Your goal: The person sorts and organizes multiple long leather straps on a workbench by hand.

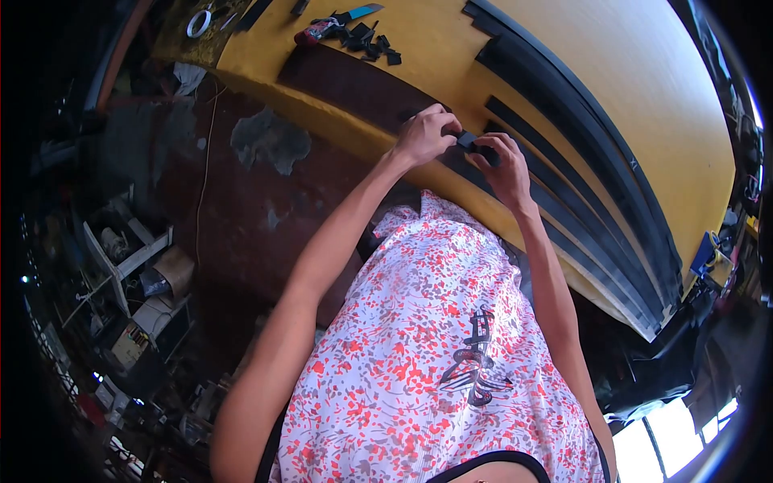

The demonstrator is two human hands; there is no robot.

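At the near edge of the yellow table, my left hand (428, 135) and my right hand (502, 165) are close together, both with bent fingers. Between them is a dark strip (467, 141), pinched from both sides by my fingertips; a short piece of it shows in the gap. Beneath and left of my left hand lies a flat dark-brown panel (354, 84). Long black strips (555, 153) run along the table to the right of my right hand, some overlapping.
The yellow table (427, 52) carries small black offcuts (366, 42), a turquoise-and-dark blade-like item (357, 13) and a red-and-white bundle (316, 30) at its far left. A wooden frame (129, 249) and boxes stand on the floor at left. A thin cord (207, 173) crosses the floor.
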